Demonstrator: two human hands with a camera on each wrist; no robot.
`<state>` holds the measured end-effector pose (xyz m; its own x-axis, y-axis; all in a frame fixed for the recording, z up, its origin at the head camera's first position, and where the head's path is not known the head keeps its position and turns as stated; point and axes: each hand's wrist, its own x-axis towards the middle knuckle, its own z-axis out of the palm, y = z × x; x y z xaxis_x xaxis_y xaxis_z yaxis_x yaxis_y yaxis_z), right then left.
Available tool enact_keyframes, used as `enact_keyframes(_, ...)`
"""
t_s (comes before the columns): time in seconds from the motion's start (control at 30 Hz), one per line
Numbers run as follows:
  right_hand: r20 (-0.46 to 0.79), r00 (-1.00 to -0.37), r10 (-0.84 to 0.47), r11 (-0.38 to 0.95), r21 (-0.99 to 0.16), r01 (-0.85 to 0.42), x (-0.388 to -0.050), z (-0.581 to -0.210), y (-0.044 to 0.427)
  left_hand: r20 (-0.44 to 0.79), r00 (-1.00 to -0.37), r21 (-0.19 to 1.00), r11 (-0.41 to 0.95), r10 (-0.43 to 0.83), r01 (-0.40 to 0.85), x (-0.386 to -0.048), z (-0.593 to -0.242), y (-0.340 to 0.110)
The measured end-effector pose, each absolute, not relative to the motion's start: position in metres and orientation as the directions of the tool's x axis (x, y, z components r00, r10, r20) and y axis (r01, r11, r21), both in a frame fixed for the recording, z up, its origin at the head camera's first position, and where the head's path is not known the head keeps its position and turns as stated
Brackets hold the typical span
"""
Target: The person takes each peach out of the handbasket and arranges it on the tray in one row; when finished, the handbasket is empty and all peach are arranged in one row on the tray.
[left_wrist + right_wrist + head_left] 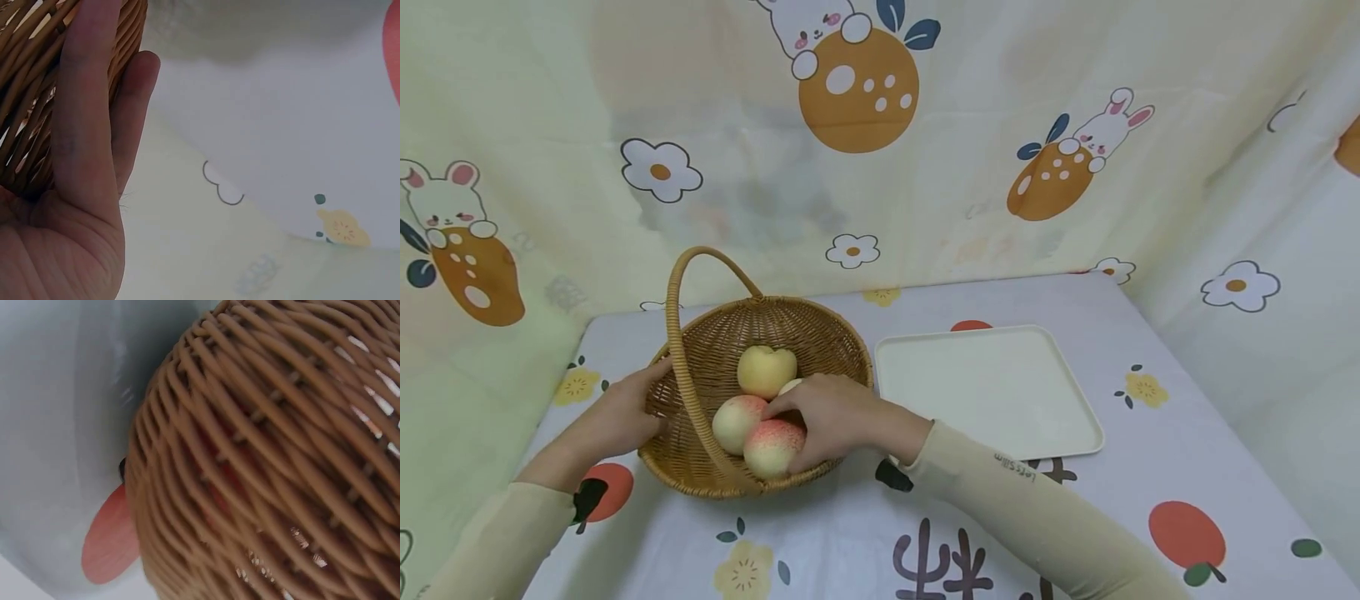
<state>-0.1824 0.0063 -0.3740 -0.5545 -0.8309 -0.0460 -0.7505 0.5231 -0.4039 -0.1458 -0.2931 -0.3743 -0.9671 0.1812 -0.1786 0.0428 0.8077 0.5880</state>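
Inside the near side of the basket, pinches a red-topped peach in the right hand, with thumb and fingers curled about it. Looks light and firm, perhaps foam-like, with a matt skin unlikely to slip; probably best held round its widest part, without hard squeezing in case of dents. At the basket's left rim, grips the wicker with the left hand, thumb apparently over the edge and fingers fairly straight along the outer wall; likely stiff enough to bear that hold, yet light enough to tip. Farther into the basket, just left of the held fruit, a second peach; beyond both, a yellow fruit and a pale sliver of another, mostly hidden. Right of the basket, a white tray; behind the basket, a printed curtain.
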Motion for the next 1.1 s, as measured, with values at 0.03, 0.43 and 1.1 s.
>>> enact_keyframes(0.03,-0.04,-0.56,-0.827,0.523,-0.42,-0.742,-0.184,-0.374,0.008,-0.184,-0.966,0.59,0.806,0.183,0.041,-0.147,-0.374,-0.293)
enact_keyframes(0.43,-0.091,-0.465,-0.881,0.426,-0.579,-0.695,-0.194,-0.375,0.009,-0.221,-0.962,0.57,0.822,0.159,0.005,-0.151,-0.363,-0.287)
enact_keyframes(1.1,0.182,-0.701,-0.69,0.139,-0.917,-0.374,-0.212,-0.361,0.048,-0.231,-0.96,0.572,0.82,0.157,-0.004,-0.151,-0.367,-0.288)
